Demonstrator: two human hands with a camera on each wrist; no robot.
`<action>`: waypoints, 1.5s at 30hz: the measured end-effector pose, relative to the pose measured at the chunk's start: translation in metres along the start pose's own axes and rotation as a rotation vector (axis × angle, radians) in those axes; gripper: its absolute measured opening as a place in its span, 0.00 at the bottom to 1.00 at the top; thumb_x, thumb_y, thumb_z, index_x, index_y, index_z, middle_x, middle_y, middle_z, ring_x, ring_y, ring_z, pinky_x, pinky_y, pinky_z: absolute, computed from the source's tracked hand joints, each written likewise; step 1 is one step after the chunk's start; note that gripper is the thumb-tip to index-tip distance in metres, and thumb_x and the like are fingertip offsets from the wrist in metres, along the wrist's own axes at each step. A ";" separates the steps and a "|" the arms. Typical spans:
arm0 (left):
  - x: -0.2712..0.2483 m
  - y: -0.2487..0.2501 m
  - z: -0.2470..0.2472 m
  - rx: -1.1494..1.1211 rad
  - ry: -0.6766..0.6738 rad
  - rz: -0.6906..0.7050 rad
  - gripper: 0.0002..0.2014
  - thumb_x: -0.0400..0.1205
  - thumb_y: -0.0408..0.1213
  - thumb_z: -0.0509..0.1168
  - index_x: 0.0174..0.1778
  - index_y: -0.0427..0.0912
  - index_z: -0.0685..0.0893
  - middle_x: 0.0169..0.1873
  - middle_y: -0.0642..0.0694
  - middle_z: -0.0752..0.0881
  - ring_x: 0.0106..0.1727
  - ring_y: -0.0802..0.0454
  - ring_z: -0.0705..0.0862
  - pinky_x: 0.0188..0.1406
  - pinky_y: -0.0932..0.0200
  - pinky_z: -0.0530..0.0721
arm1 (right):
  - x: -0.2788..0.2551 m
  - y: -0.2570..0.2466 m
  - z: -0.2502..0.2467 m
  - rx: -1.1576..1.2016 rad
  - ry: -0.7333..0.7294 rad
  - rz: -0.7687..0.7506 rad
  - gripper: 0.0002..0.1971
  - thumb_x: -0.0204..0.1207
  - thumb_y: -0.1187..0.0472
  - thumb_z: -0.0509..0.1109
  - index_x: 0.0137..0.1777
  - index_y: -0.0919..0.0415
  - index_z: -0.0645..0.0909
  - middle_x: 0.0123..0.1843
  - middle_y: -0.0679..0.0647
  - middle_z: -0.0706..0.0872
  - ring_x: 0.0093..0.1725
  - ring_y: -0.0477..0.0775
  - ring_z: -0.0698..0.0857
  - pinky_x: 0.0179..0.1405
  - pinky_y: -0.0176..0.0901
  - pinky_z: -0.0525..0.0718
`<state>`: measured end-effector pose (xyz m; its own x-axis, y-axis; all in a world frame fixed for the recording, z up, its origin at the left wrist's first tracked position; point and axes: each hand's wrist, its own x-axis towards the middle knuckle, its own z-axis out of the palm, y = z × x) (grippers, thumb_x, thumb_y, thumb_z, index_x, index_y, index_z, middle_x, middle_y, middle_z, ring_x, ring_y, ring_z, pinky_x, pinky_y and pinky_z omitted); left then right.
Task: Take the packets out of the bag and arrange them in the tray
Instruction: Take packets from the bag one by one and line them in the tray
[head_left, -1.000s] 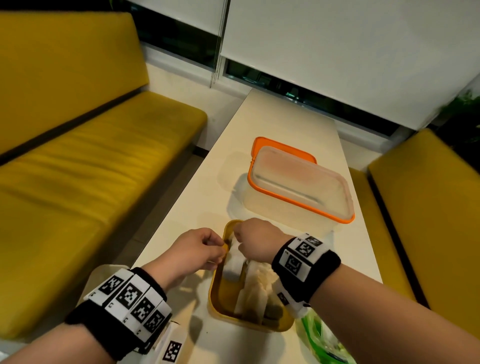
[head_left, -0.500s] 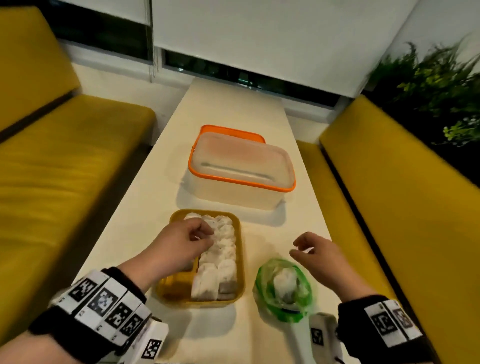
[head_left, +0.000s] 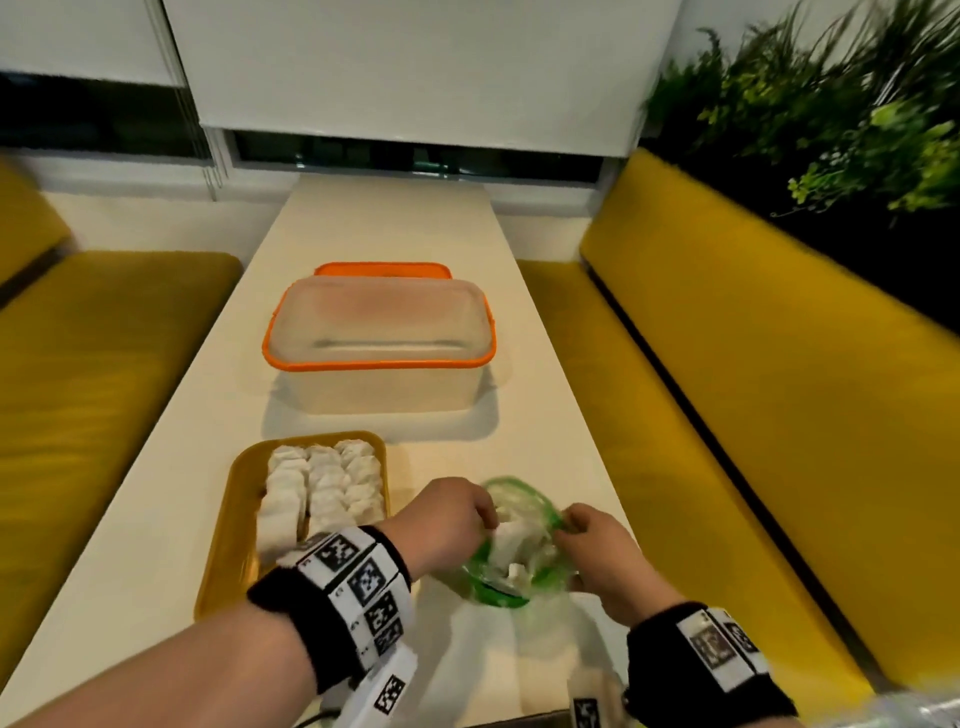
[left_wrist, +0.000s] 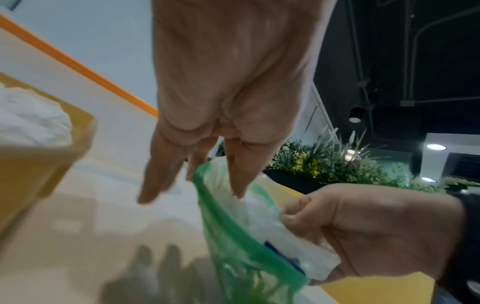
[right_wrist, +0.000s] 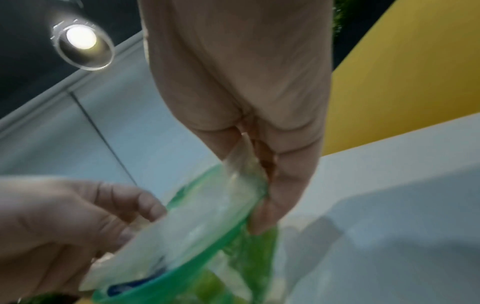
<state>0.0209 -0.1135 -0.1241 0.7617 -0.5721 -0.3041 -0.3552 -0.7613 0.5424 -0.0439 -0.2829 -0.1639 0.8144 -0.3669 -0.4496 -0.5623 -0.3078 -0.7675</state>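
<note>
Reaching across from the yellow plastic tray (head_left: 236, 499), left hand (head_left: 447, 512) now dips relaxed fingers into the green-rimmed clear plastic bag (head_left: 519, 545); right hand (head_left: 597, 545) pinches its rim. White packets (head_left: 324, 483) fill tray; more remain bagged.

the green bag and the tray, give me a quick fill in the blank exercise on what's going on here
1. The right hand pinches the rim of the ____ bag.
2. The left hand reaches into the bag's ____.
3. The white packets lie in rows in the ____ tray.
4. The clear container beyond the tray has an ____ rim.

Missing words: green; mouth; yellow; orange
</note>
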 end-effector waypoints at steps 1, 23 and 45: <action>0.003 0.002 0.000 -0.036 0.006 0.003 0.14 0.80 0.29 0.61 0.57 0.45 0.88 0.65 0.45 0.82 0.54 0.53 0.83 0.40 0.80 0.72 | -0.001 0.000 -0.006 0.136 -0.022 0.014 0.07 0.78 0.72 0.60 0.43 0.64 0.79 0.43 0.64 0.85 0.40 0.61 0.86 0.35 0.51 0.90; 0.028 0.009 0.037 0.646 -0.009 -0.064 0.36 0.76 0.55 0.65 0.78 0.40 0.68 0.84 0.41 0.44 0.83 0.37 0.39 0.81 0.40 0.50 | 0.018 0.018 -0.008 -0.870 0.157 -0.648 0.14 0.67 0.56 0.73 0.54 0.46 0.86 0.64 0.49 0.82 0.63 0.62 0.80 0.53 0.61 0.77; 0.030 0.002 0.060 0.704 -0.098 -0.229 0.40 0.76 0.60 0.65 0.79 0.41 0.65 0.82 0.40 0.60 0.84 0.39 0.41 0.77 0.30 0.40 | 0.021 0.023 0.003 -1.139 -0.025 -0.399 0.35 0.71 0.35 0.68 0.76 0.45 0.65 0.71 0.47 0.72 0.75 0.57 0.64 0.74 0.71 0.50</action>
<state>0.0105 -0.1509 -0.1795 0.8182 -0.3754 -0.4354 -0.4818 -0.8610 -0.1630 -0.0390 -0.2955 -0.1924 0.9551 -0.0564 -0.2909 -0.0640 -0.9978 -0.0164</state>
